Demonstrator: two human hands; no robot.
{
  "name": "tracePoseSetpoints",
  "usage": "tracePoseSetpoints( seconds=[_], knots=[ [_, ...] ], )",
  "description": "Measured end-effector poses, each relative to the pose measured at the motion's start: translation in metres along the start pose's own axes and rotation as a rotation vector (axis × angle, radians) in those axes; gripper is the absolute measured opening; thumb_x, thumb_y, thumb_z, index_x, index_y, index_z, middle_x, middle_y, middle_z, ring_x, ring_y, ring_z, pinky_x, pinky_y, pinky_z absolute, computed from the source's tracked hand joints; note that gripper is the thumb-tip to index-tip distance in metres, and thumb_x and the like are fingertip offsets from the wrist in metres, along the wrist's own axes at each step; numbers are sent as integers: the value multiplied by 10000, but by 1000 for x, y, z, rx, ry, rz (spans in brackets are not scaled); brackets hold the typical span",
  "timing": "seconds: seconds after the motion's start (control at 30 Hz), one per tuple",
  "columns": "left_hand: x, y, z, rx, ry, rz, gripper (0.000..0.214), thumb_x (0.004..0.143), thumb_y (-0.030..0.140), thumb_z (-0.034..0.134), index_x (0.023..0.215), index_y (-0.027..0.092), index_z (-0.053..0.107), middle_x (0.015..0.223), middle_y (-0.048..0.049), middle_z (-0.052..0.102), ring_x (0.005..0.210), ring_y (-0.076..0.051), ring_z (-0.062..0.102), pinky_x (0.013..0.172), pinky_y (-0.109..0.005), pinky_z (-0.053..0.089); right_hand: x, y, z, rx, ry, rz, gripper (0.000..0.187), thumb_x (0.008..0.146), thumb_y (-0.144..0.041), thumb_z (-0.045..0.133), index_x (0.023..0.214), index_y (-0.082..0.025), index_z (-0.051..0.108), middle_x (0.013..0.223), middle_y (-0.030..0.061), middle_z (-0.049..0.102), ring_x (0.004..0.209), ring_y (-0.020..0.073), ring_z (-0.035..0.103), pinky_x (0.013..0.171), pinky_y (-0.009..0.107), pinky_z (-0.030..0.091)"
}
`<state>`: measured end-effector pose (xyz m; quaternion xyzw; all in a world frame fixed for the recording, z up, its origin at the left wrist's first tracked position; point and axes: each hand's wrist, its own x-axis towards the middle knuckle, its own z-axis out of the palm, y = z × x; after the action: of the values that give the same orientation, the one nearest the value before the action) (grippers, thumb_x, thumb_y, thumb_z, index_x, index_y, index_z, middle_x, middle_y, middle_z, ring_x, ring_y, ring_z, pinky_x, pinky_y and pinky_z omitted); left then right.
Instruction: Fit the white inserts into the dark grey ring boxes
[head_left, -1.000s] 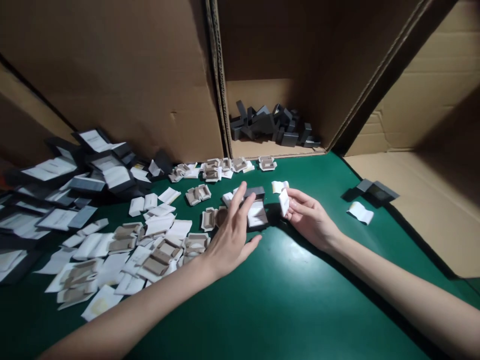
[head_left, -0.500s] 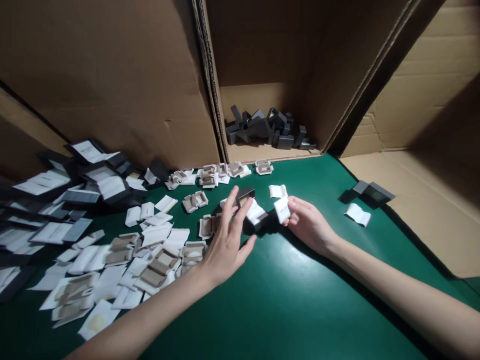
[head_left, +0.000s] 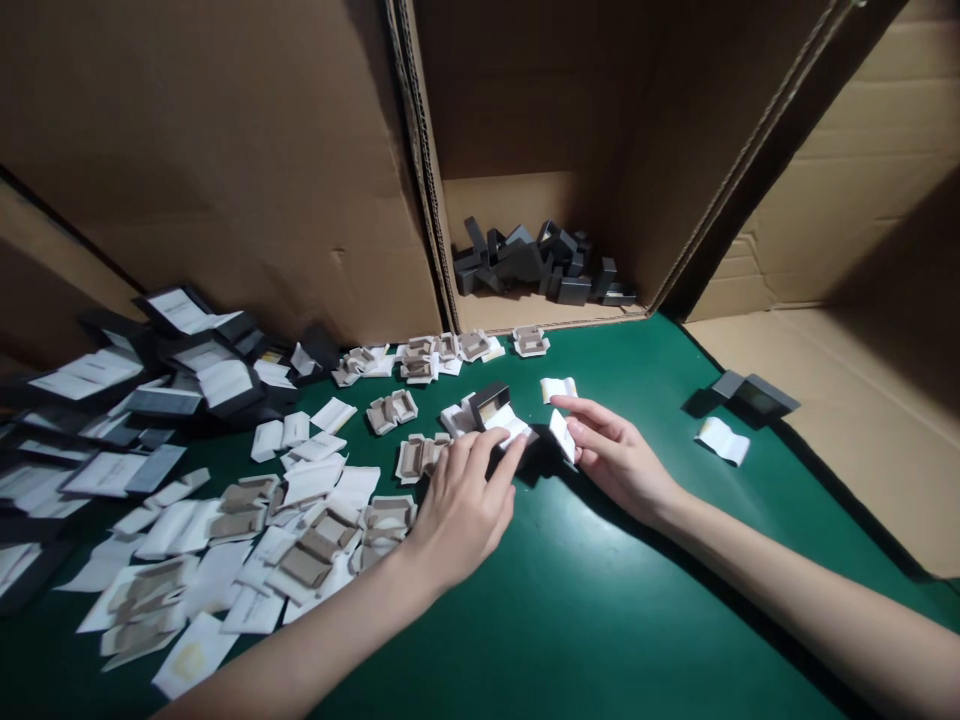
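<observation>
A small dark open box with a white lining stands on the green table in the middle. My left hand curls its fingers round the box's near side and grips it. Just right of the box, my right hand pinches a small white pad between thumb and fingers. The pad's edge is close to the box's right side. Another white pad lies flat on the table behind my right hand.
Several white and tan inserts and dark box parts are heaped at the left. An open cardboard carton at the back holds several dark boxes. A dark lid and white pad lie right, beside flat cardboard.
My left hand has gone from spread open beside the box to curled round it, and the box has tilted and turned. My right hand with the white pad has drawn closer.
</observation>
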<state>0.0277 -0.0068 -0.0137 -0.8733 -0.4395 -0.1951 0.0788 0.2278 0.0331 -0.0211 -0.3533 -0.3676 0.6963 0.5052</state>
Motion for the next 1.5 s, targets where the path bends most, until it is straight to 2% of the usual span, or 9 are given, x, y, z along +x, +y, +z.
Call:
tracePoseSetpoints(
  seconds=[0.3,0.57,0.7,0.77,0.87,1.0,1.17,1.33,1.5],
  knots=[
    [3,1,-1,11,-73,-94,380,864,175,471,1242,156,500,1414,-175,387,1307,-352,332,955,-538,374,-2,0,0,-29,-12,-12,210,707,-318,750,851,-205,646,621,-51,484,545,64,400,529,197,360],
    [3,-4,3,-8,-44,-108,309,850,158,464,1151,119,520,1371,-186,441,1223,-341,426,933,-523,411,-2,4,-7,-133,-118,-33,189,723,-322,737,795,-198,614,642,-35,546,578,82,466,561,223,365],
    [3,-12,5,5,-44,-41,309,833,28,404,1099,118,533,1326,-172,484,1183,-315,460,899,-476,454,-1,4,-9,-233,-165,-61,170,725,-304,737,748,-195,609,667,-11,595,613,108,519,590,251,401],
    [3,-13,5,-1,-34,12,341,822,-8,390,1105,119,532,1313,-178,490,1179,-306,466,893,-467,468,-2,2,-9,-313,-104,-160,138,736,-301,724,805,-215,642,708,-3,617,629,120,538,588,260,420],
    [4,-10,3,-40,-13,95,273,852,46,432,1084,135,546,1282,-184,507,1151,-299,492,879,-458,485,-3,-2,-9,-554,9,-470,110,754,-269,700,860,-239,698,797,29,655,712,163,573,645,305,455],
    [4,-3,-1,-83,-21,169,190,874,132,494,1052,153,558,1215,-171,546,1072,-278,540,842,-426,504,-5,-6,-10,-725,26,-729,122,774,-202,664,862,-264,722,822,49,682,762,205,606,699,362,479],
    [5,-1,-2,-76,-16,188,192,881,134,493,1054,156,573,1169,-157,569,993,-261,569,790,-386,502,-7,-5,-12,-798,-62,-854,257,748,-121,667,935,-290,716,838,49,680,758,205,620,674,364,495],
    [4,-1,-1,-58,22,197,183,918,177,448,1031,165,592,1130,-142,596,927,-234,587,743,-353,490,-8,-4,-13,-817,-36,-850,230,734,-152,689,925,-277,715,835,59,683,757,217,615,672,378,495],
    [5,-1,-2,-130,-30,167,191,890,184,507,1073,168,560,1192,-143,559,1016,-251,568,807,-386,505,-6,-4,-13,-867,-52,-833,204,754,-174,672,936,-262,702,820,56,655,737,199,595,656,357,487]
  ],
)
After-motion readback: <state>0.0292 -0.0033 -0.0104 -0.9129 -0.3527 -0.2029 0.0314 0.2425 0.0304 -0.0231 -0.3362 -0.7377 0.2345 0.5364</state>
